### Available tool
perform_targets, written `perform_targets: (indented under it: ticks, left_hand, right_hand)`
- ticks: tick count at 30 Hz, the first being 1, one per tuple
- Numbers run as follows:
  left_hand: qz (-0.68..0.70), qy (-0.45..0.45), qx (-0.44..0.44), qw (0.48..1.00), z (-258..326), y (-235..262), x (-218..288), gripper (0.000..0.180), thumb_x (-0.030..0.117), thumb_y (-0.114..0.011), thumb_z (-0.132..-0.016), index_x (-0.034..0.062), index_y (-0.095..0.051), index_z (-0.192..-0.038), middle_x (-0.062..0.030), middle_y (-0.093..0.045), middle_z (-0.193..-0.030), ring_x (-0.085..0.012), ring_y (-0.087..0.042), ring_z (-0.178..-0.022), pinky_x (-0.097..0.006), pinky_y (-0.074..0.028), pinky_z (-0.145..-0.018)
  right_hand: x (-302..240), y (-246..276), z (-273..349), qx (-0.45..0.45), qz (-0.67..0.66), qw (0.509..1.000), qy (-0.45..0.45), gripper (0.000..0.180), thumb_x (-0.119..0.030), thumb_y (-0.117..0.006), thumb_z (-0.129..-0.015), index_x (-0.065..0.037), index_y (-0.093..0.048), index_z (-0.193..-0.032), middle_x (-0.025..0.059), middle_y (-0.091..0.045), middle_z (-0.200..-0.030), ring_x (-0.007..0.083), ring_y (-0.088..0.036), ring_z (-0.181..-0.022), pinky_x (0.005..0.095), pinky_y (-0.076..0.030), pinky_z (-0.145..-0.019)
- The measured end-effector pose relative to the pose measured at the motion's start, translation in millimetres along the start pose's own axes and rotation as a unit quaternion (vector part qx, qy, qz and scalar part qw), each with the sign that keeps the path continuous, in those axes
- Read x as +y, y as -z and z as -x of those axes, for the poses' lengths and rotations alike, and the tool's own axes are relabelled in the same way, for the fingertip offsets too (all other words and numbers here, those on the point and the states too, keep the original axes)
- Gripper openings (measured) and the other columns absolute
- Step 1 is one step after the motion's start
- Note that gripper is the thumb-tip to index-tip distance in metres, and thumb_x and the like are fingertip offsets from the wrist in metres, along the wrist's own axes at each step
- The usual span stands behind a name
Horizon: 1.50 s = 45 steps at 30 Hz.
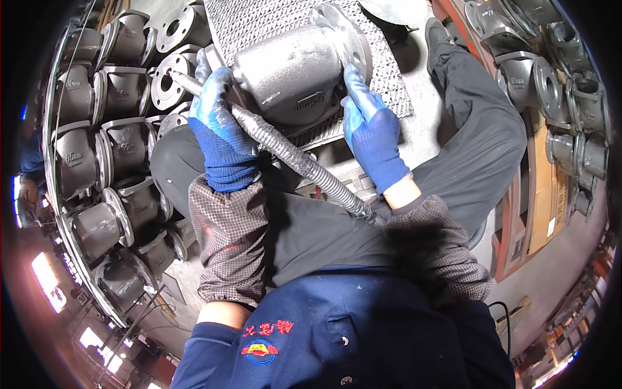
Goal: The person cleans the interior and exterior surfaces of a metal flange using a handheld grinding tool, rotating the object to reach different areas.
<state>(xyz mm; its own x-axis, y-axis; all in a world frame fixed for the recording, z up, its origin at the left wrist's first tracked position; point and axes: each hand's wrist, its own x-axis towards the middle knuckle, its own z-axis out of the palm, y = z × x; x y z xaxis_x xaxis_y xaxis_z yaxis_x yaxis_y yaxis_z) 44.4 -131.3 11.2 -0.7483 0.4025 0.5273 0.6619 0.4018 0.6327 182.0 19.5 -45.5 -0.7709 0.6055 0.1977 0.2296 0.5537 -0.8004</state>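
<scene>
A grey cast-metal valve body [295, 71] with round flanges lies on a metal mesh grating [259, 23] in front of me. My left hand [217, 126], in a blue glove, grips the head of a tool on a thick, flexible, wound hose [304, 165], and the tool's tip sits against the casting's left side. The hose runs down across my lap. My right hand [369, 126], also blue-gloved, presses flat against the casting's right side under its flange.
Several similar grey flanged castings [107, 149] are stacked in rows on my left. More castings [551, 78] stand on a rack at the right, beside a cardboard piece [544, 194]. My dark-trousered legs straddle the work.
</scene>
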Motion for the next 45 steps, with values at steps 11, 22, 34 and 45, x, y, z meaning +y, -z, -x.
perform_targets:
  ticks: [11, 22, 34, 45]
  left_hand:
    - [-0.073, -0.032, -0.037, 0.996, 0.6, -0.4, -1.0, 0.025, -0.004, -0.056, -0.077, -0.0042, -0.052, -0.101, -0.0295, -0.058, -0.103, -0.0412, -0.058, -0.100, -0.040, -0.047, -0.086]
    - [-0.024, 0.031, -0.028, 0.999, -3.1, -6.4, 10.8, 0.021, -0.004, -0.055, -0.077, -0.0049, -0.054, -0.098, -0.0328, -0.054, -0.110, -0.0417, -0.049, -0.115, -0.039, -0.041, -0.095]
    - [0.114, 0.152, 0.016, 0.982, -3.2, -13.1, 5.2, 0.022, 0.004, -0.054, -0.081, -0.0046, -0.055, -0.101, -0.0259, -0.056, -0.107, -0.0327, -0.053, -0.104, -0.035, -0.044, -0.087]
    - [0.036, 0.077, -0.004, 0.996, -4.0, -10.3, -3.4, 0.021, -0.002, -0.056, -0.077, -0.0062, -0.056, -0.098, -0.0294, -0.057, -0.107, -0.0381, -0.052, -0.111, -0.038, -0.043, -0.092]
  right_hand:
    - [4.9, -18.2, 17.2, 0.048, -0.126, 0.989, -0.053, 0.039, 0.002, -0.045, -0.086, 0.003, -0.047, -0.125, 0.0161, -0.057, -0.117, 0.0190, -0.061, -0.084, 0.0270, -0.051, -0.069]
    - [8.9, -11.8, 18.2, 0.031, -0.028, 0.996, -0.079, 0.044, -0.012, -0.048, -0.087, -0.007, -0.044, -0.130, 0.0201, -0.061, -0.083, 0.0287, -0.060, -0.071, 0.0357, -0.048, -0.065]
    - [13.5, -12.3, 17.0, -0.074, 0.167, 0.981, -0.062, 0.065, -0.015, -0.050, -0.082, -0.020, -0.023, -0.141, 0.0156, -0.056, -0.077, 0.0317, -0.059, -0.062, 0.0443, -0.048, -0.055]
    - [9.3, -6.4, 9.2, -0.011, 0.015, 0.998, -0.054, 0.040, -0.009, -0.051, -0.084, -0.007, -0.050, -0.124, 0.0160, -0.062, -0.088, 0.0296, -0.060, -0.075, 0.0363, -0.048, -0.068]
